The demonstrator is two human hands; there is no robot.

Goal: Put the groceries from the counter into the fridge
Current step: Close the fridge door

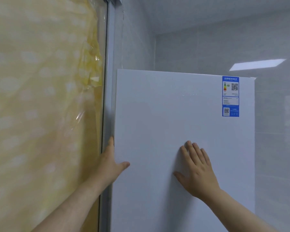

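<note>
Two hands meet a tall, upright fridge (174, 114): left hand (110, 163) grips its frame-left edge beside a yellow window (40, 97); right hand (197, 168) rests flat, released.

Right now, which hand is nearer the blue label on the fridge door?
Right. The right hand lies flat on the fridge door, below and left of the blue label; the left hand holds the door's left edge, farther off.

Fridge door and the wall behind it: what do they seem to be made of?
The fridge door looks like white painted metal, smooth and satin, with a soft sheen; it could be plastic. The wall looks like glossy grey tile: it carries a bright reflection and shows faint joints.
</note>
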